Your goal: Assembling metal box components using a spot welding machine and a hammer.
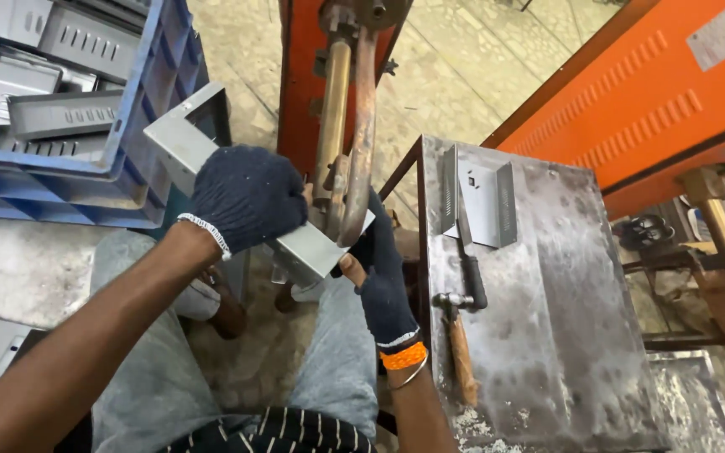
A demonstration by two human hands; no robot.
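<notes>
A scuffed steel counter stands at three o'clock, carrying a wooden-handled hammer. Both gloved hands, left hand and right hand, grip a folded grey sheet-metal bracket (stiff, light, sharp-edged; best held by its flanges) under the rusty welder arms. Blue plastic crate at eleven o'clock.

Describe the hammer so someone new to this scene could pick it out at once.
Start at the scuffed steel worktable right of the person's knees, below the orange machine housing. Near the table's left edge, just beyond the gloved right hand, lies the hammer. Its short metal head and brown wooden handle set it apart from the black-handled tool above it and the folded sheet-metal bracket.
</notes>
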